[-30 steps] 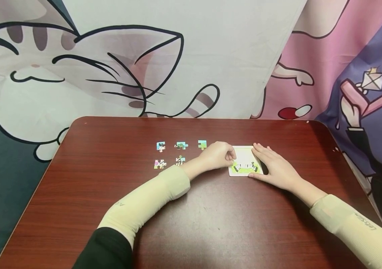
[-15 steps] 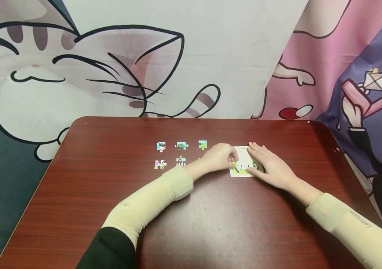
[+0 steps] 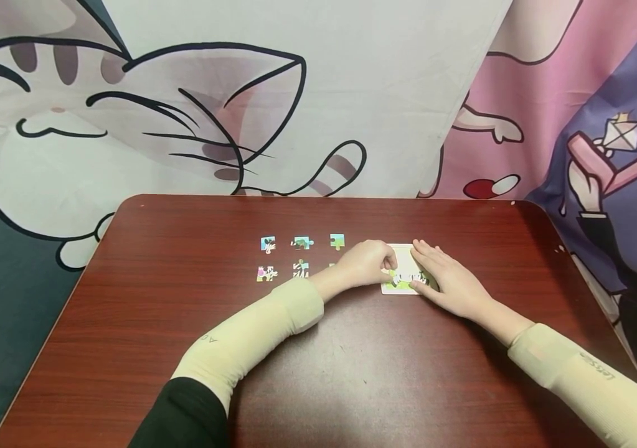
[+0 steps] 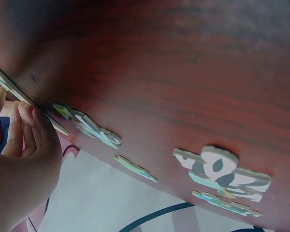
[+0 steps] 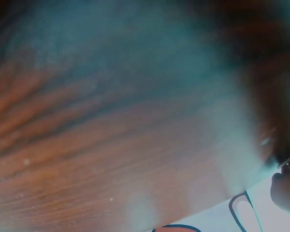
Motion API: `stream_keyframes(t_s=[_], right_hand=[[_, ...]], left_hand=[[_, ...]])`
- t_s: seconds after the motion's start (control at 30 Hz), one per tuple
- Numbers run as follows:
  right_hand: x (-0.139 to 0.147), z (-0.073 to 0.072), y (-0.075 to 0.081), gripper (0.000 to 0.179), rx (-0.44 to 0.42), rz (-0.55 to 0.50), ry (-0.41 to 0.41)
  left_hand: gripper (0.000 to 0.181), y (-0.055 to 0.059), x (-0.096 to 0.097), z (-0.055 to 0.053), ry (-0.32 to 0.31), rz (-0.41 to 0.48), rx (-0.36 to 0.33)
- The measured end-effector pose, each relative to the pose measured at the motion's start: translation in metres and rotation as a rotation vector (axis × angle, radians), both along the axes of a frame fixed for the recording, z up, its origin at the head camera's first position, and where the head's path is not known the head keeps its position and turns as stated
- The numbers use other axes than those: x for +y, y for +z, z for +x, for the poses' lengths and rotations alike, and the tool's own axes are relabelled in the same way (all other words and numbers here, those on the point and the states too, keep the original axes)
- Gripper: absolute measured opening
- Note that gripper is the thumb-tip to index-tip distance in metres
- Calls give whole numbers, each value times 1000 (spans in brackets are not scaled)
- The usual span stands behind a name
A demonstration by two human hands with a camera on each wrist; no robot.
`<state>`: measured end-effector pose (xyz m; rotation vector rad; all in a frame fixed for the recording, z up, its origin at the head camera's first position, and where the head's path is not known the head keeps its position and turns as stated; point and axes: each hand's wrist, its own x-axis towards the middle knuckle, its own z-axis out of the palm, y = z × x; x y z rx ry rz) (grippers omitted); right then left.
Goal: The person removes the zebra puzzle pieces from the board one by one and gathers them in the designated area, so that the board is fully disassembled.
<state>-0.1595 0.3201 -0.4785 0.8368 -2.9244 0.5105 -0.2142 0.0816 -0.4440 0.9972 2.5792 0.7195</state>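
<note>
A small jigsaw puzzle board [image 3: 400, 290] with a white inner area and zebra legs on green grass lies on the table. At its left side my left hand [image 3: 364, 262] bends its fingers and seems to pinch a puzzle piece, mostly hidden by the fingertips. In the left wrist view the thumb and fingers of that left hand [image 4: 31, 154] touch the board's [image 4: 53, 125] upper face. My right hand [image 3: 455, 283] rests with straight fingers over the board's right side, thumb near the front edge. The right wrist view shows mostly blurred tabletop.
Loose puzzle pieces lie in two rows left of the board: a blue-and-green piece [image 3: 302, 242], a green piece [image 3: 337, 241], a pink-and-white piece [image 3: 266, 274] and others. One is partly behind the left wrist. The brown table [image 3: 318, 373] meets a cartoon-printed curtain [image 3: 396, 93].
My right hand has shifted slightly left, covering more of the board. My left hand has moved a little to the right, its fingers still bent at the board's left side.
</note>
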Motion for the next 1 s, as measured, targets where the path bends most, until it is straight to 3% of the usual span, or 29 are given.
stream_keyframes(t_s=[0.67,1.0], right_hand=[[-2,1,-5,73,4,13,-24],[-3,3,-2,72,5,-27,-20]], left_hand=[[24,-5,1,6,-36,-80,103],[25,-4,2,6,-46,-98,84]])
